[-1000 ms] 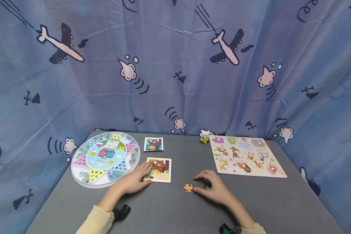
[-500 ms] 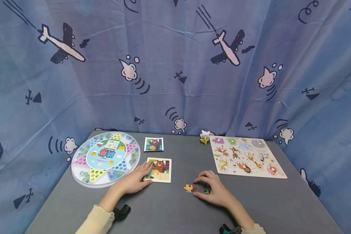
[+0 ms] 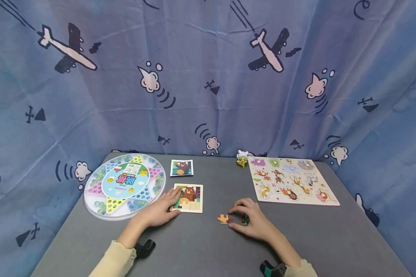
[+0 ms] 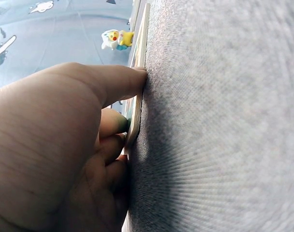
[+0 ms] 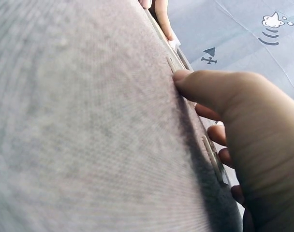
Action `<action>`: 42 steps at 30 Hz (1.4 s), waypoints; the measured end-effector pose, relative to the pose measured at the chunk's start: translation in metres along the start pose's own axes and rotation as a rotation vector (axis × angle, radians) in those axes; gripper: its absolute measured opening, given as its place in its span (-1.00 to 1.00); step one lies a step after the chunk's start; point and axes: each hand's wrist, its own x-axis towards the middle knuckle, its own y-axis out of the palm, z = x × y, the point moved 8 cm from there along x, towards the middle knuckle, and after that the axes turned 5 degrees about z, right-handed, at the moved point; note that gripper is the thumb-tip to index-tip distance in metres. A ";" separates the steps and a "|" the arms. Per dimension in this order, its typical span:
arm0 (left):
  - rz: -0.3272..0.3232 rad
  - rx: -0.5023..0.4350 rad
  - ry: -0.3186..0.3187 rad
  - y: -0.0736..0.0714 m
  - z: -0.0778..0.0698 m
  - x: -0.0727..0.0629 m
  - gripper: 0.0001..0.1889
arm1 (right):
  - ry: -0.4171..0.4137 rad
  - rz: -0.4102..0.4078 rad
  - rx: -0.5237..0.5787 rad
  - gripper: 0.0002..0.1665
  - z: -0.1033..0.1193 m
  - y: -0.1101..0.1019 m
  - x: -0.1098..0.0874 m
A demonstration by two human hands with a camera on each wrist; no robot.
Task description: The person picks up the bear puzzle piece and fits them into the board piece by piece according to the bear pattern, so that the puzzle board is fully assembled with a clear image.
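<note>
At the left side of a small framed bear puzzle (image 3: 192,207) my left hand (image 3: 157,209) rests, its fingers over the frame's left edge. In the left wrist view, the thumb (image 4: 123,82) touches the edge of the puzzle frame (image 4: 137,116), which lies flat on the table. My right hand (image 3: 251,219) is low over the table, thumb and index finger curved with a gap between them. Its thumb tip is right at an orange and brown puzzle piece (image 3: 223,219). A second, dark green piece (image 3: 245,219) shows partly inside the curve of the hand.
A round Chinese checkers box (image 3: 125,186) lies left of the left hand. Behind the puzzle is a bear picture card (image 3: 182,168). A small white and yellow figurine (image 3: 242,158) and an animal peg puzzle board (image 3: 292,181) stand at the back right, before a blue curtain (image 3: 208,77).
The head view has tilted slightly, so the table things sit a little higher in it. Both hands stay in nearly the same places, the left on the puzzle frame, the right by the pieces.
</note>
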 end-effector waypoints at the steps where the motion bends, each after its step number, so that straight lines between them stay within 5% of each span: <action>1: -0.002 -0.004 0.004 0.000 0.000 0.000 -0.27 | -0.001 0.000 -0.001 -0.64 0.000 0.000 0.000; 42: 0.006 -0.015 -0.006 -0.001 0.000 0.001 -0.27 | 0.005 -0.005 0.012 -0.75 0.004 0.002 0.004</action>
